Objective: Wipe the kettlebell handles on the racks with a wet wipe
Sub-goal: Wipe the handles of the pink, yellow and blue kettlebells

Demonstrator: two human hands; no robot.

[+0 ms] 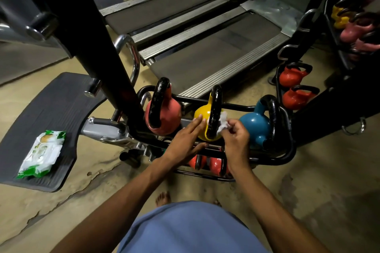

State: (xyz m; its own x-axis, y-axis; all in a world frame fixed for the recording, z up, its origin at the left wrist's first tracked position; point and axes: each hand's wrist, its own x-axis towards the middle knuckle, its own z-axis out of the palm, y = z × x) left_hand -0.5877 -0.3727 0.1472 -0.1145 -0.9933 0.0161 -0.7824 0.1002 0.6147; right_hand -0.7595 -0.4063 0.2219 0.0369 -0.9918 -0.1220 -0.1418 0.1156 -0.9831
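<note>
Worn gym floor holds a black mat with a wipes packet at left. On the rack, the left hand rests straight-fingered against the yellow kettlebell. The right hand pinches a wet wipe against its black handle, beside a blue kettlebell.

Black rack — pink kettlebell, yellow kettlebell, blue kettlebell on top tier

No wording can be read. The wet wipe pack, lying on a mat well to the left of the fingers of the left hand, bears green and white print too blurred to make out. The yellow kettlebell touched by those fingertips shows no legible marking.
</note>
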